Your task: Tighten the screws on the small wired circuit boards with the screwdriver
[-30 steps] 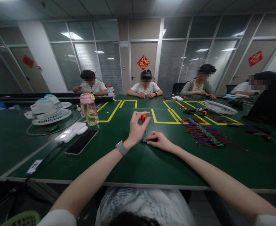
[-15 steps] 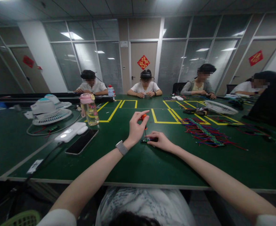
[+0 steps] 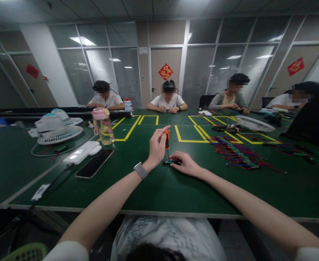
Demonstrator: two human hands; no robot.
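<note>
An orange and black screwdriver (image 3: 167, 140) stands nearly upright, its shaft pointing down at a small green circuit board (image 3: 166, 162) on the table. My left hand (image 3: 156, 148) is closed at the screwdriver's handle, with the index finger reaching past its top; the thumb is mostly hidden. Low on the table, my right hand (image 3: 188, 164) pinches the right end of the board, where a dark part shows under the fingers. Whether the tip sits in a screw is too small to tell.
Right of my hands lies a row of circuit boards with red and blue wires (image 3: 237, 152). On the left are a phone (image 3: 94, 164), a white power bank (image 3: 81, 152), a drink bottle (image 3: 104, 127) and white fans (image 3: 56, 127). Several people sit across the green table (image 3: 148, 194).
My left thumb has shifted away from the front of the screwdriver's handle, so more of the handle shows. My right hand and the board stay in nearly the same place.
</note>
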